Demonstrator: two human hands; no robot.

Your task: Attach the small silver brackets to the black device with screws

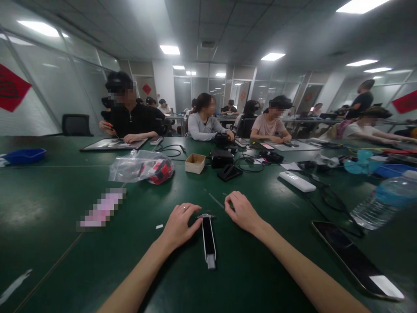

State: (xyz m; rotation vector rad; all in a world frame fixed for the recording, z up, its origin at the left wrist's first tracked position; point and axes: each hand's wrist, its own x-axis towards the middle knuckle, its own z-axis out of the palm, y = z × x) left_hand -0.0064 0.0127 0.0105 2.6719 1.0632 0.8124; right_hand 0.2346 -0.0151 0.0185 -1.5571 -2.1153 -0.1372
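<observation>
A narrow black strip with a white rim and a grey tab lies lengthwise on the green table in front of me. A thin metal crosspiece spans its far end. Beside that end rests my left hand, with a ring on it; thumb and index finger are apart, the thumb tip at the strip's edge. To the right, my right hand is low over the table with curled fingers, thumb near index. Whatever is between these fingertips is hidden. A thin clear sliver lies by them.
Beyond my hands are a clear plastic bag, a small open box, a black stand and cables. A white device, phone and water bottle are at right. Several people sit across the table.
</observation>
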